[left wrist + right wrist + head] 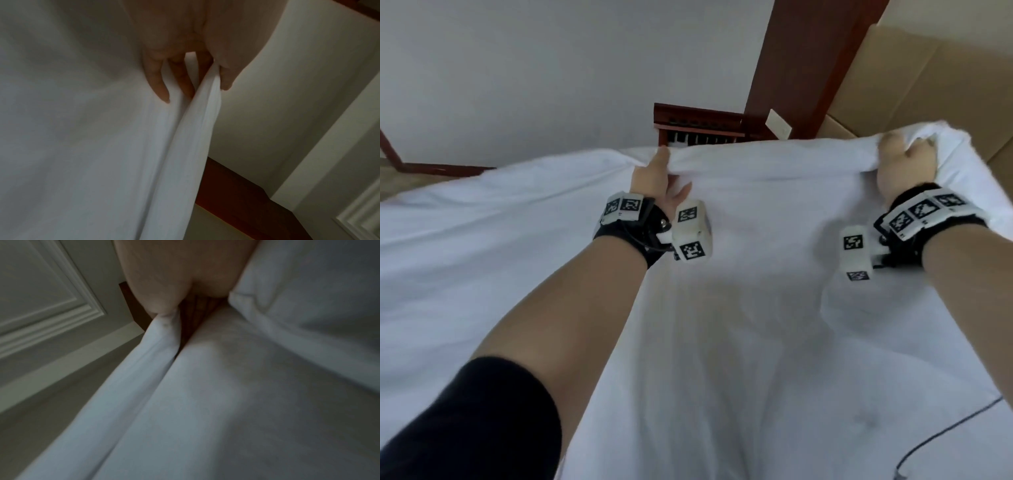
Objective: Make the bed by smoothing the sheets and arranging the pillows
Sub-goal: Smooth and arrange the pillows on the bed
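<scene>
A white sheet (739, 308) covers the bed and fills most of the head view. Its far edge is lifted and stretched between my two hands. My left hand (657, 171) pinches that edge near the middle. In the left wrist view the thumb and fingers (158, 81) clamp a fold of the sheet (201, 104). My right hand (904, 161) grips a bunched corner of the sheet at the far right. In the right wrist view the fabric (156, 340) runs out from under my thumb. No pillows are in view.
A dark wooden nightstand (698, 120) stands against the white wall beyond the sheet's edge. A brown wooden post (808, 61) and a beige padded headboard (945, 89) rise at the far right. A thin black cable (941, 435) lies on the sheet at the lower right.
</scene>
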Demonstrator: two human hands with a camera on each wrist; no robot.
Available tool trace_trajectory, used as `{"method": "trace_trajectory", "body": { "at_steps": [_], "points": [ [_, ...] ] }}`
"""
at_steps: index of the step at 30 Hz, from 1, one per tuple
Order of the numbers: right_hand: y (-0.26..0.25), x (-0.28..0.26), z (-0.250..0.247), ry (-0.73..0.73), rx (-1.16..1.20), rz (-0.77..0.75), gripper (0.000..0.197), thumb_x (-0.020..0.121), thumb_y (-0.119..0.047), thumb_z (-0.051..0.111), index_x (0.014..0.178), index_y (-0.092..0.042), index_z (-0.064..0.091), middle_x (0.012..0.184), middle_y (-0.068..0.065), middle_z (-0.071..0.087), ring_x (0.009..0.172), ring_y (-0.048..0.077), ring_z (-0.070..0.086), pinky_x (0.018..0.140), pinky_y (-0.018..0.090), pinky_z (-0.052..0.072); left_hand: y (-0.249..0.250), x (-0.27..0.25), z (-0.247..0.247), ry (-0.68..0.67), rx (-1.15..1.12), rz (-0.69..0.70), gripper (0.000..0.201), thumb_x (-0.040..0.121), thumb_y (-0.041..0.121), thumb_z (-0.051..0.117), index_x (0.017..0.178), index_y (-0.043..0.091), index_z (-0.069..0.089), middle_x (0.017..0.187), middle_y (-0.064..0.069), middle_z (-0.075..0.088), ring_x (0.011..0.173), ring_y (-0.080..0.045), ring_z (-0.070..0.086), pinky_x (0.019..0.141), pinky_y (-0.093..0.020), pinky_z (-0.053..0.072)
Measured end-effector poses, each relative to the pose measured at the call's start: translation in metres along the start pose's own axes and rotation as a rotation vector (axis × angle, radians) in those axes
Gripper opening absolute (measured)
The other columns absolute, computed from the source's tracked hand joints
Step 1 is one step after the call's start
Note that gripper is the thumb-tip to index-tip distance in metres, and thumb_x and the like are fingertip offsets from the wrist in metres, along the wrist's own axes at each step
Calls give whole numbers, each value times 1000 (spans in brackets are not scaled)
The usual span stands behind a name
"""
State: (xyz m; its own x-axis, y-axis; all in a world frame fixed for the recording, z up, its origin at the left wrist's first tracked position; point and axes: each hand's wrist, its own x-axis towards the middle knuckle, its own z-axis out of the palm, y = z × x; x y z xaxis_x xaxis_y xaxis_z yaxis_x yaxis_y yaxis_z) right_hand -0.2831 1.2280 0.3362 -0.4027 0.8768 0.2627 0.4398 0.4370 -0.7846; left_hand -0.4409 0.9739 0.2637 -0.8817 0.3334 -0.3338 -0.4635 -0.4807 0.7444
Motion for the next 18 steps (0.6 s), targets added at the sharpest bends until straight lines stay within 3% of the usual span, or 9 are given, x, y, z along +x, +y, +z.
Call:
{"method": "trace_trajectory", "body": {
  "at_steps": [1, 3, 5, 7, 9, 12, 15, 18],
  "points": [
    [9, 4, 10, -2, -61, -19, 55, 93, -44, 36, 132, -7, 47, 131, 18, 53, 122, 33, 49, 109, 42, 31, -6, 7, -5, -18, 71, -6, 34, 95, 37, 54, 115, 10, 53, 111, -10, 60, 88, -20, 60, 68, -35, 57],
    [48, 6, 45, -112, -223, -46, 49, 97, -36, 40, 127, 1, 52, 128, 26, 54, 121, 38, 50, 106, 44, 37, -25, 12, -21, -86, 347, -71, 51, 95, 46, 49, 134, 14, 44, 135, -8, 50, 115, -24, 53, 89, -45, 51],
    [94, -6, 84, -316, -364, 33, 55, 93, -36, 53, 132, 3, 46, 133, 27, 49, 123, 39, 48, 105, 44, 38, -52, 5, -41, -242, 598, -210, 61, 95, 56, 38, 146, 23, 32, 148, 3, 35, 136, -23, 33, 108, -49, 30],
    [136, -27, 112, -477, -443, 118, 76, 86, -39, 64, 143, 0, 31, 144, 24, 38, 131, 38, 40, 110, 45, 33, -78, 2, -64, -324, 728, -252, 59, 97, 52, 35, 149, 28, 23, 155, 10, 17, 145, -17, 14, 115, -45, 14],
    [172, -34, 130, -564, -508, 124, 90, 80, -38, 67, 150, -8, 18, 152, 15, 30, 138, 33, 32, 112, 44, 30, -97, 17, -92, -313, 901, -208, 65, 96, 43, 47, 152, 28, 15, 160, 7, -5, 148, -19, 3, 116, -44, 13],
    [178, -38, 136, -555, -521, 124, 100, 65, -37, 74, 148, -19, 20, 147, 11, 37, 132, 32, 39, 108, 46, 36, -103, 42, -140, -192, 1230, -77, 90, 84, 17, 66, 153, 24, 8, 158, 5, -16, 145, -30, 17, 109, -44, 35],
    [167, -39, 132, -396, -537, 80, 81, 80, -12, 64, 147, -15, 20, 132, 12, 45, 124, 35, 45, 99, 42, 39, -102, 57, -173, -48, 1434, 38, 102, 82, 14, 69, 152, 24, -4, 157, 2, -20, 140, -30, 31, 99, -38, 45],
    [166, -39, 129, -358, -555, -29, 86, 82, -10, 60, 150, -28, 10, 142, 15, 41, 125, 37, 44, 97, 43, 40, -103, 67, -180, -45, 1563, 17, 112, 80, 18, 73, 150, 27, -15, 156, 4, -26, 138, -26, 35, 87, -30, 44]
  ]
}}
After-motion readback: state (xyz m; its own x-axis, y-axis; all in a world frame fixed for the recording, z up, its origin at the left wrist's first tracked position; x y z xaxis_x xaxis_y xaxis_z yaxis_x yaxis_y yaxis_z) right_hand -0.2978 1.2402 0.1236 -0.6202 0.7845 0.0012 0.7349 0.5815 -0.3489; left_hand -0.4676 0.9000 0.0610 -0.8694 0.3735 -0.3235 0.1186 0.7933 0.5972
